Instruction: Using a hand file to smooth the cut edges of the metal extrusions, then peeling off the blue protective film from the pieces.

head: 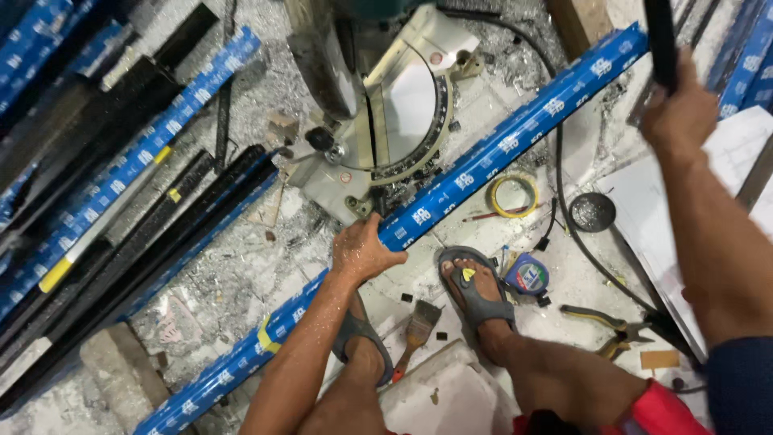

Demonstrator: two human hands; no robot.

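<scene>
My left hand (364, 251) grips a long blue-wrapped metal profile (499, 153) that lies diagonally across the base of a mitre saw (386, 105). The profile runs from the lower left to the upper right. My right hand (679, 109) is raised at the upper right, closed around the saw's black handle (660, 40). Both my sandalled feet stand just below the profile.
Several blue-wrapped and black profiles (121, 177) lie at the left. On the shaving-covered floor are a yellow tape roll (515, 196), a tape measure (527, 275), a brush (417, 325), pliers (604, 322), a black cable (564, 201) and a white panel (660, 209).
</scene>
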